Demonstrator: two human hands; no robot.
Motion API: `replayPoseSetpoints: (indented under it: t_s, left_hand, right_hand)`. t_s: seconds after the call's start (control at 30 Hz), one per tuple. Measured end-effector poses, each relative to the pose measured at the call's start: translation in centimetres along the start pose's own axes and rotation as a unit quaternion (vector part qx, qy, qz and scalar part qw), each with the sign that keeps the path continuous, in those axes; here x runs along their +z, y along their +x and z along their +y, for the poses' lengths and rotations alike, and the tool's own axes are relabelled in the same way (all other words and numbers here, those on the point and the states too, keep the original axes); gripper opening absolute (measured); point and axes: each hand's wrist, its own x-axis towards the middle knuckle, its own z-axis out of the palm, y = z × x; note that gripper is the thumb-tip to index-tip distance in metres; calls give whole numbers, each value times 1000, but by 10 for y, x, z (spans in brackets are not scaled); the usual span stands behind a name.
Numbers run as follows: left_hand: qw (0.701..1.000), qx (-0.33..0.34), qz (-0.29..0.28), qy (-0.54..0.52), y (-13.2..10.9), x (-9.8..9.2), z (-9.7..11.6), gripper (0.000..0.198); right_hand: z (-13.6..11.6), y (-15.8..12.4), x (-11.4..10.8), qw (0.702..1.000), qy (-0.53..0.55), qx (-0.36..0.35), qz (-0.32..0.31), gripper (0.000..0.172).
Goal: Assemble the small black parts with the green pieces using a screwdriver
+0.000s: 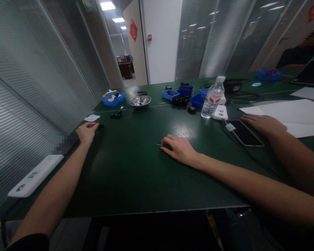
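At the left side of the green table, my left hand is closed in a pinch. A small black piece shows at its fingertips, too dark to name. My right hand rests low over the table's middle, its fingers wrapped round a small screwdriver with a dark handle. The thin metal shaft points left, and most of the handle is hidden by the fingers. Beyond my left hand lie a black part and a white slip of paper.
A steel bowl and a blue tray stand at the back left. A water bottle rises behind a phone. Another person's hand lies near white paper. A white power strip runs along the left edge.
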Motion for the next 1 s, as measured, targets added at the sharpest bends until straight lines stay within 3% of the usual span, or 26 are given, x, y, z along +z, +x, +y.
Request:
replayPoseSetpoints:
  t_s: [0.53,0.8,1.0]
  left_hand:
    - [999,-2,-6,44,17,14,-19,34]
    - [998,20,-32,52,13,11,-14,31]
    - [998,-3,-50,43,13,6,-10,28]
  right_hand:
    - [1,0,2,1000,4,-4,-2,19]
    - [-2,2,2,1000,0,2,-4,18]
    - [-2,2,0,1000,2,0,-7,19]
